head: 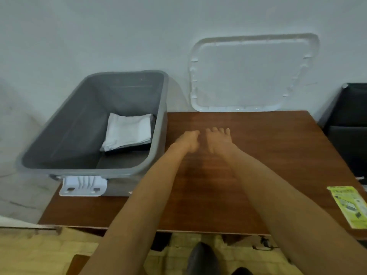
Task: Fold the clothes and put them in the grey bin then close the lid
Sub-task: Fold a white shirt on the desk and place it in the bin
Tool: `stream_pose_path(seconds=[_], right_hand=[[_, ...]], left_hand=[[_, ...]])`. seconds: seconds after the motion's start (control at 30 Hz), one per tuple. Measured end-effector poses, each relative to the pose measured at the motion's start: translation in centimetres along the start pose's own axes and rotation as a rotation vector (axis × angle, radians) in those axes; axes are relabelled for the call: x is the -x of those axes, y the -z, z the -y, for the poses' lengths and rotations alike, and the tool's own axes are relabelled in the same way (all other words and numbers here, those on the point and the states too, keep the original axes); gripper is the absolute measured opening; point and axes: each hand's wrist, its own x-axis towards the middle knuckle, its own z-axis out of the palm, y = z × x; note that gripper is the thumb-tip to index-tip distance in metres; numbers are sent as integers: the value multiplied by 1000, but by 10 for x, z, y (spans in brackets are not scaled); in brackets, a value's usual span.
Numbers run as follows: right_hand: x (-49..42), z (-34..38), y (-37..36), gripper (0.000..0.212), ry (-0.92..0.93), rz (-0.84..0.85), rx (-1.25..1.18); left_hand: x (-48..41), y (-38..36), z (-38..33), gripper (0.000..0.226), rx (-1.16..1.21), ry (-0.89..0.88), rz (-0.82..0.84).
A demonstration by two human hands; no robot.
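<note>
Two bare forearms reach out over a brown wooden table (258, 165), past a dark shoe (200, 259) on the floor below. A yellow-green printed leaflet (349, 207) lies at the table's right edge. The left hand (187, 140) has its fingers curled under and holds nothing; just beside it, the right hand (219, 140) stretches its fingers straight and slightly spread over the wood. Left of the hands stands a grey plastic bin (65, 124), uncovered, with a white latch (83, 185) on its near end. Inside, a folded white cloth (129, 130) lies on a folded dark garment (129, 149). A white rectangular plastic lid (248, 74) leans against the pale wall (99, 26) behind the table.
</note>
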Motion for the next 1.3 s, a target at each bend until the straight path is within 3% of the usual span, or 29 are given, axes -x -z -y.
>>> stream_pose_path(seconds=[0.1, 0.23, 0.4, 0.6, 0.77, 0.93, 1.13, 1.3], right_hand=[[-2, 9, -30, 55, 37, -59, -47], [3, 16, -75, 46, 101, -128, -118], [31, 24, -127, 51, 123, -183, -123], [127, 36, -174, 63, 133, -269, -141], [222, 54, -208, 53, 144, -312, -107], [281, 109, -236, 40, 325, -319, -88], [309, 193, -284, 49, 566, -199, -56], [306, 238, -332, 42, 670, -64, -18]], left_hand=[[12, -29, 9, 48, 104, -4, -37], [22, -72, 26, 28, 135, -32, -108], [52, -119, 41, 43, 83, 1, -194], [144, -173, 57, 49, 13, 38, -308], [249, -211, 71, 38, 86, 48, -403], [325, -245, 112, 18, 177, 260, -376], [384, -280, 155, 30, 214, 513, -336], [414, -322, 207, 22, 352, 678, -385]])
